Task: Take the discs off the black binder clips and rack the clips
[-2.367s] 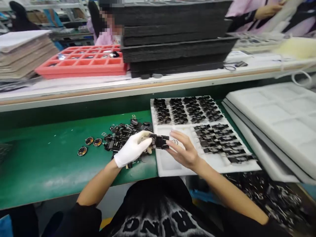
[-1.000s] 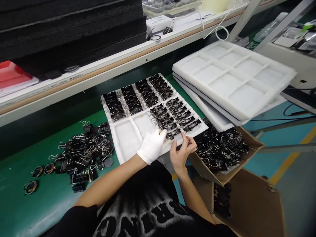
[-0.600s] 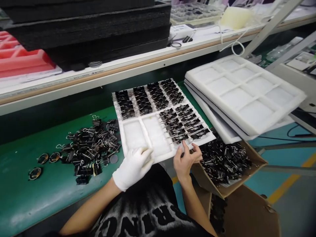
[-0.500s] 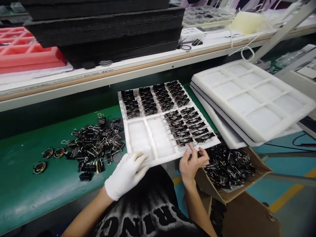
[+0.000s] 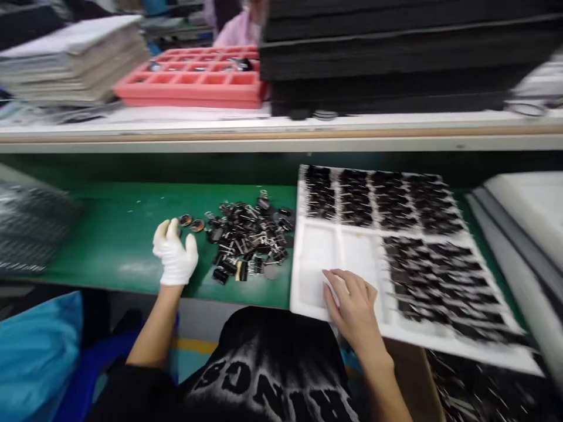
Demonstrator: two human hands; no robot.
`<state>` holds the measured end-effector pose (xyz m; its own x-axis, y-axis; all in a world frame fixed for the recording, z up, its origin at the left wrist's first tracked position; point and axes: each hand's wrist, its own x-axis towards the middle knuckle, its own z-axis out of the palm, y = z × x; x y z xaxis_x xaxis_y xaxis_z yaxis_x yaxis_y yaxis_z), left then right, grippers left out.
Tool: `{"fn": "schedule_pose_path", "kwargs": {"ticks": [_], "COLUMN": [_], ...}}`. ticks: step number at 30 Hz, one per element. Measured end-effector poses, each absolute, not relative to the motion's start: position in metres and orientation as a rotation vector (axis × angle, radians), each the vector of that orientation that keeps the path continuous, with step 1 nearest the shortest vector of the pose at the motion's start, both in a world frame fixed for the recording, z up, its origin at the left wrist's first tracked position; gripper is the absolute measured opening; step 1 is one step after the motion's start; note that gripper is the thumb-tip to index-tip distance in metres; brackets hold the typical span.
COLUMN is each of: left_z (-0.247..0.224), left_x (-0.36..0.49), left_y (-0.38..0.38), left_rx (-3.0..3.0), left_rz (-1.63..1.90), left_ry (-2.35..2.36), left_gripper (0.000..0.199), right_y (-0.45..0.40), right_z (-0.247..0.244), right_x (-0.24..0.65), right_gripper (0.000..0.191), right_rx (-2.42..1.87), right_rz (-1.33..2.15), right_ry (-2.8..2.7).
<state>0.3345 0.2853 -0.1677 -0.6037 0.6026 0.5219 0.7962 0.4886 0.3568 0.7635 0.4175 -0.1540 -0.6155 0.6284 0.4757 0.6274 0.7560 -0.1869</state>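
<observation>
My left hand (image 5: 175, 253), in a white glove, is over the green table (image 5: 118, 234) with its fingers apart. Just beyond its fingertips lie two small round dark discs with shiny rims (image 5: 192, 222); anything under the palm is hidden. A heap of black binder clips (image 5: 250, 234) lies to the right of that hand. My bare right hand (image 5: 354, 302) has its fingers loosely spread above the near left compartments of a white foam tray (image 5: 303, 302). Rows of black binder clips (image 5: 444, 275) fill the tray's other compartments. I cannot tell whether the right fingertips touch the foam.
White foam trays (image 5: 523, 234) are stacked at the right, above a box of binder clips (image 5: 479, 387). A blurred tray of metallic parts (image 5: 30, 234) stands at the left. The shelf above carries a pink compartment tray (image 5: 189, 88) and stacked black foam (image 5: 396, 64).
My view has swung left. My left hand has left the tray's near edge and moved left to the discs. My right hand has moved left over the tray's bare compartments.
</observation>
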Motion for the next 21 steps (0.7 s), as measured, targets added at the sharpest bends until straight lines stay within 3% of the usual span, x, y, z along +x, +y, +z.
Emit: {"fn": "schedule_pose_path", "kwargs": {"ticks": [5,11,17,21], "left_z": [-0.179,-0.158,-0.152,-0.163], "left_x": [0.276,0.265,0.261,0.262], "left_y": [0.273,0.285,0.313,0.324], "left_rx": [-1.019,-1.462,-1.753,-1.767], "left_rz": [-0.74,-0.271,-0.109,-0.118], "left_ry": [-2.663,-2.737,-2.552,-2.518], "left_gripper": [0.063,0.092,0.055,0.053], "right_y": [0.424,0.429,0.428,0.418], "right_z": [-0.168,-0.16,-0.123,-0.128], "right_x": [0.753,0.745,0.699,0.666], "right_gripper": [0.031,0.031,0.024,0.019], "right_rx": [-0.812,-0.703,-0.42,-0.483], "right_rz": [0.11,0.107,0.105,-0.003], "right_ry": [-2.609,-2.609,-2.778,-2.921]}}
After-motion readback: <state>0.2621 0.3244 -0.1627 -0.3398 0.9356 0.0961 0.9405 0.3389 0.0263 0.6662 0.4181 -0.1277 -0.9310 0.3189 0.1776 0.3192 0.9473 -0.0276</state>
